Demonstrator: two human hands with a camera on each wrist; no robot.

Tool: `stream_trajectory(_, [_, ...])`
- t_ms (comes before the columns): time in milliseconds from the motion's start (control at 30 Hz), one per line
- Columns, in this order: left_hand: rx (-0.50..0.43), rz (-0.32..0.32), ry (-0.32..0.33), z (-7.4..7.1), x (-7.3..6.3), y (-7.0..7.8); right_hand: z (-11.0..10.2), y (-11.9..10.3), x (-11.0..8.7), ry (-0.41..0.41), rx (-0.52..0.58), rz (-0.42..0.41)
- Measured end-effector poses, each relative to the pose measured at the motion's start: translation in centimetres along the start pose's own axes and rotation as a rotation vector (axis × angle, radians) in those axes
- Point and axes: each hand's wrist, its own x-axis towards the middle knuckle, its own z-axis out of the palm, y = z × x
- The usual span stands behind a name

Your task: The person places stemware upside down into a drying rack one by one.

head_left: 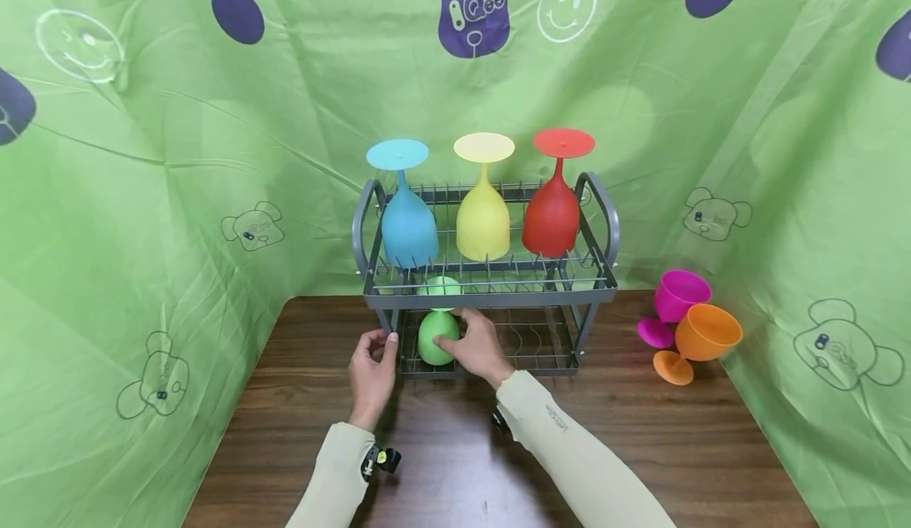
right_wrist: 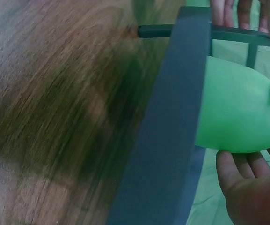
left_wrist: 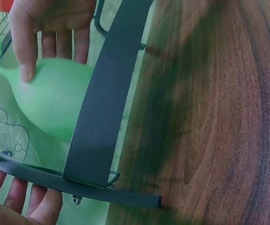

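Note:
A green goblet point(head_left: 436, 340) stands upside down on the lower tier of a dark grey dish rack point(head_left: 491, 301), bowl low and foot up behind the upper tier's wires. My right hand point(head_left: 485, 348) grips its bowl from the right, with the thumb in front and fingers behind. In the right wrist view, the rack's front bar point(right_wrist: 167, 117) hides part of the green bowl. At the rack's front left corner, my left hand point(head_left: 373, 374) holds the side post point(left_wrist: 27, 171) between thumb and fingers.
Blue point(head_left: 409, 231), yellow point(head_left: 484, 224) and red point(head_left: 552, 220) goblets stand upside down on the upper tier. To the right, a magenta goblet point(head_left: 681, 296) and an orange goblet point(head_left: 708, 332) lie tilted together on the wooden table point(head_left: 640, 433). Green printed cloth point(head_left: 320, 101) surrounds the table.

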Motion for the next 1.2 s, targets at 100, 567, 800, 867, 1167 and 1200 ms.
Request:
stream_trajectory(100, [0.003, -0.002, 0.0, -0.1, 0.0, -0.1, 0.6, 0.2, 0.5, -0.005, -0.021, -0.019])
stream_trajectory(567, [0.004, -0.008, -0.013, -0.1, -0.1, -0.1, 1.7, -0.1, 1.0, -0.018, -0.089, -0.094])
stream_trajectory(800, [-0.002, -0.003, -0.017, -0.1, -0.1, -0.2, 2.2, 0.1, 0.8, -0.033, -0.1, -0.104])
stream_trajectory(867, [0.0, -0.002, -0.018, 0.0, -0.1, -0.3, 2.3, 0.1, 0.7, -0.047, -0.1, -0.1])
stream_trajectory(1167, [-0.01, -0.002, -0.015, 0.0, -0.2, -0.5, 2.4, -0.2, 0.3, -0.073, -0.078, -0.088])
stream_trajectory(1200, [-0.009, -0.001, -0.015, 0.0, -0.1, -0.5, 2.4, -0.2, 0.3, -0.069, -0.077, -0.09])
